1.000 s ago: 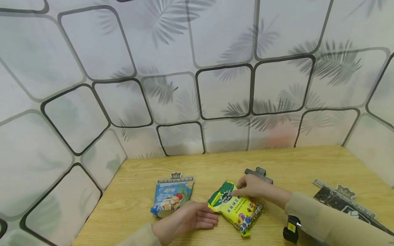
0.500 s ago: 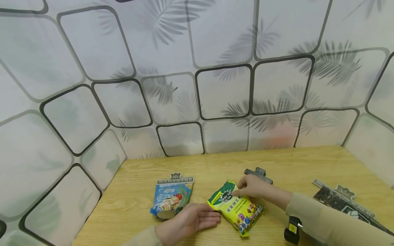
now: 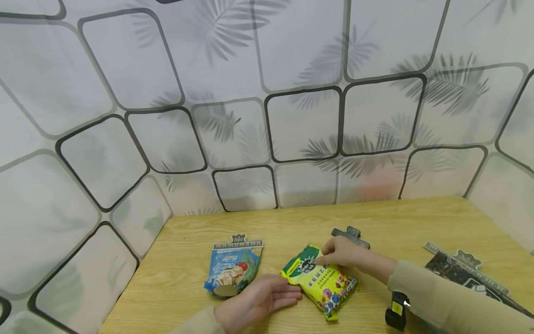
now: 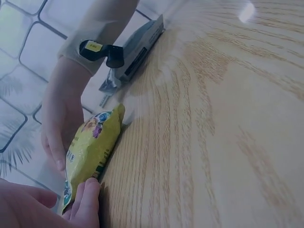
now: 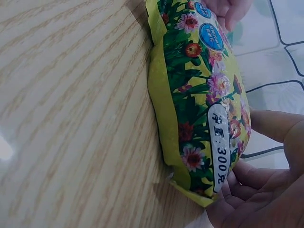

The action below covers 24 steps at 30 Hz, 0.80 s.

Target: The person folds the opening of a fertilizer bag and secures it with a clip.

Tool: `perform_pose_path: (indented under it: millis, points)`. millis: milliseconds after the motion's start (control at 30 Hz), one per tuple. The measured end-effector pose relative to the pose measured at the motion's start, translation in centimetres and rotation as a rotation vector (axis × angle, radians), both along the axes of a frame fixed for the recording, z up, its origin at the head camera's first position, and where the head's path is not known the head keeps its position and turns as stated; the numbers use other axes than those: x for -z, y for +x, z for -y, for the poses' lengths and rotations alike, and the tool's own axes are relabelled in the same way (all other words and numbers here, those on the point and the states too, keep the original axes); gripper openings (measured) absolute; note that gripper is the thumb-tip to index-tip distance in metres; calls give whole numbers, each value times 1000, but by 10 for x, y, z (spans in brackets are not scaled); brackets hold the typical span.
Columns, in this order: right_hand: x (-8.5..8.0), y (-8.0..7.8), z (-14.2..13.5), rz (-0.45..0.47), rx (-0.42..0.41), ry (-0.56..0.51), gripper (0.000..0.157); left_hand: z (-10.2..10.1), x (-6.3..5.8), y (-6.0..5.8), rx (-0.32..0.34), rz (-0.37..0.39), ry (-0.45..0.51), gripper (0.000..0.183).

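Note:
A yellow and green bag with a flower print, gardening lettering and a 300-gram label lies tilted on the wooden table. My left hand rests palm up beside its left corner, fingers straight, their tips right at the bag's lower edge. From the far right side my right hand grips the bag, thumb over the top face. The right wrist view shows the flowery side of the bag, with my right hand behind its end. In the left wrist view, my left hand's fingers lie along the bag's underside.
To the left lies a blue food packet with a piano-key clip across its top. A dark clip sits behind my right hand. At right, a black packet carries a similar clip. A patterned wall rises behind the table.
My left hand has slid slightly right, closer along the bag's left corner. My right hand and the bag stay almost in place.

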State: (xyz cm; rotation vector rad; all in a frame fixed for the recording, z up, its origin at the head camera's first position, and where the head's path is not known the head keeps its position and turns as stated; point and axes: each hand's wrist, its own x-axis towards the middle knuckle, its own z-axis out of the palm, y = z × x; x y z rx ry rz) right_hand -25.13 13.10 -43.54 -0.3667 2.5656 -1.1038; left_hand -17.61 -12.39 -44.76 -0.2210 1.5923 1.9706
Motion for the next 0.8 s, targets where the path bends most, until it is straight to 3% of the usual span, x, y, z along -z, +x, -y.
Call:
perform_pose_path:
  millis: [267,567,800]
  points:
    - [-2,-1,-1,12,1,-4,35,-1,1,2,-10,-62,-29,31]
    - [-2,0,0,10,57,15,40,-4,5,-3,-90,-81,-49,8]
    - [-5,-1,0,1,69,16,42,-5,3,-7,-107,-103,-67,11]
